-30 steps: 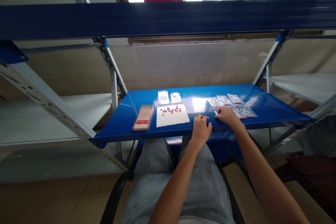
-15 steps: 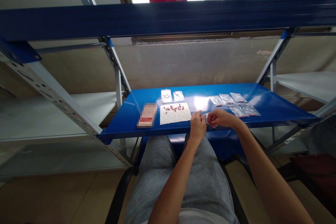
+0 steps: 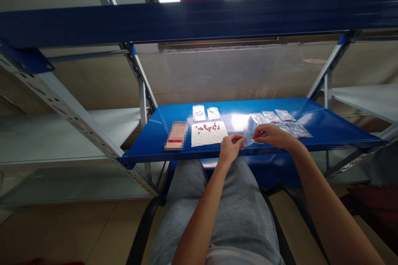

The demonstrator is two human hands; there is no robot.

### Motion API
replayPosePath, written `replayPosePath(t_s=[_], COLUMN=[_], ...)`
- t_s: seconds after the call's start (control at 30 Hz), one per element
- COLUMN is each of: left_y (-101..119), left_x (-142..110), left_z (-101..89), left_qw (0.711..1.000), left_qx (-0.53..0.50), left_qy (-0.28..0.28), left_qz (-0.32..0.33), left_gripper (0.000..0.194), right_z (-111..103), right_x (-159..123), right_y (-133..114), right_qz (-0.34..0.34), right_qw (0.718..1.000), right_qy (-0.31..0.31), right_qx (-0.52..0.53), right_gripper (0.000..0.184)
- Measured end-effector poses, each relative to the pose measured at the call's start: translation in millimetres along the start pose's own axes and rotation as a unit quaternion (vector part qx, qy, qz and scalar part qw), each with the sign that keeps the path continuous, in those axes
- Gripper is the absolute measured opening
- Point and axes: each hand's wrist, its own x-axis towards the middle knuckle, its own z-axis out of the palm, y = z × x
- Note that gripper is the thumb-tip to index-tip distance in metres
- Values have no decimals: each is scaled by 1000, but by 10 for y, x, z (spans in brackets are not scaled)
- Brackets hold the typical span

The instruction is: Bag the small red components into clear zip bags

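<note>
Near the front edge of the blue shelf, a small clear plastic bag [image 3: 248,137] is stretched between my two hands. My left hand [image 3: 230,147] pinches its left side between thumb and fingers. On its right side, my right hand [image 3: 270,135] has its fingertips closed at the bag. Whether anything lies inside the bag is too small to tell. To the left, a white cloth [image 3: 205,137] lies flat with several small dark-red beads [image 3: 209,128] scattered on it. Several filled clear bags [image 3: 285,115] lie in two rows behind and right of my right hand.
Two stacks of clear bags [image 3: 199,113] lie behind the cloth. A blurred pinkish flat item [image 3: 176,136] sits left of it. The blue shelf [image 3: 149,143] has metal uprights at both sides, and a blue beam [image 3: 199,20] crosses above it.
My hands have moved slightly apart, and the clear bag now shows spread between them. The whole view has shifted a little.
</note>
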Motion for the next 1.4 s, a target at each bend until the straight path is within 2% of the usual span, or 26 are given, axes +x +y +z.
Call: replayPosePath(t_s=[0.17, 0.27, 0.37, 0.5, 0.77, 0.93, 1.23, 1.4], left_y=[132, 221, 298, 346, 394, 415, 495, 486], left_x=[-95, -133, -162, -191, -190, -195, -234, -225], left_z=[16, 3, -36, -89, -153, -206, -257, -265], left_qw=[997, 995, 995, 996, 996, 994, 996, 992], left_qx=[-45, -57, -42, -22, -6, 6, 25, 76], left_qy=[-53, -64, -64, -53, -58, -79, -65, -56], left_qz=[18, 46, 63, 70, 70, 71, 54, 86], left_gripper=[12, 18, 24, 31, 33, 29, 28, 23], right_z=[-20, 12, 44, 57, 36, 46, 114, 132], right_x=[-68, -65, -64, -98, -114, -98, -49, -47], right_y=[-266, -409, -506, -586, -592, -575, -545, -523], right_qz=[-38, -54, -57, -55, -52, -38, -31, -36], right_qw=[998, 996, 995, 994, 986, 984, 981, 978], right_qy=[51, 66, 68, 40, 8, 18, 24, 30], right_qx=[23, 27, 37, 80, 159, 174, 189, 201], right_gripper=[32, 36, 36, 32, 37, 35, 35, 39])
